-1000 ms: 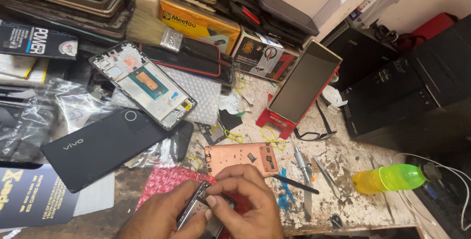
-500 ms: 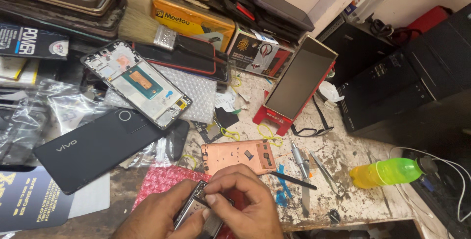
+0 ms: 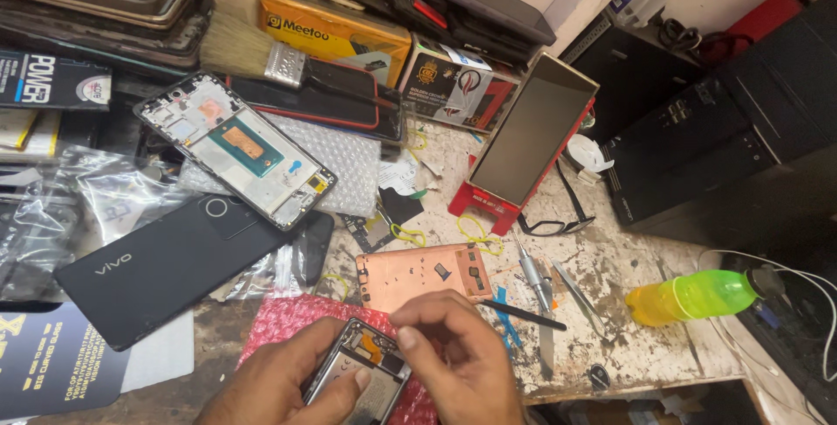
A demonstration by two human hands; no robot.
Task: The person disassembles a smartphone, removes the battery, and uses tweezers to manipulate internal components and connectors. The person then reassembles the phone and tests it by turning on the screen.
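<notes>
1. Opened phone body [image 3: 362, 377]: lying directly under the fingertips at the near edge of the bench, long axis slanting from lower left up to upper right, inner parts facing up.
2. Left hand [image 3: 279, 386]: cupped along the left side of the phone body, thumb [image 3: 349, 383] pressed on its face, fingers curled shut around the frame; the nearer and steadier of the two.
3. Right hand [image 3: 462, 364]: arched over the upper right end of the phone body, fingertips [image 3: 408, 338] pinched close together and touching that top corner; whether a small part or tool sits in the pinch cannot be told.
4. Red bubble wrap [image 3: 288, 316]: spread beneath the phone body and both hands.
5. Copper-coloured back plate [image 3: 423, 272]: just beyond the right fingertips, flat, long axis running left to right.
6. Black stylus-like tool [image 3: 523, 313], screwdriver [image 3: 532, 270] and tweezers [image 3: 575, 290]: to the right of the right hand, near but apart.
7. Black phone [image 3: 157, 268]: further out, left of the left hand.
</notes>
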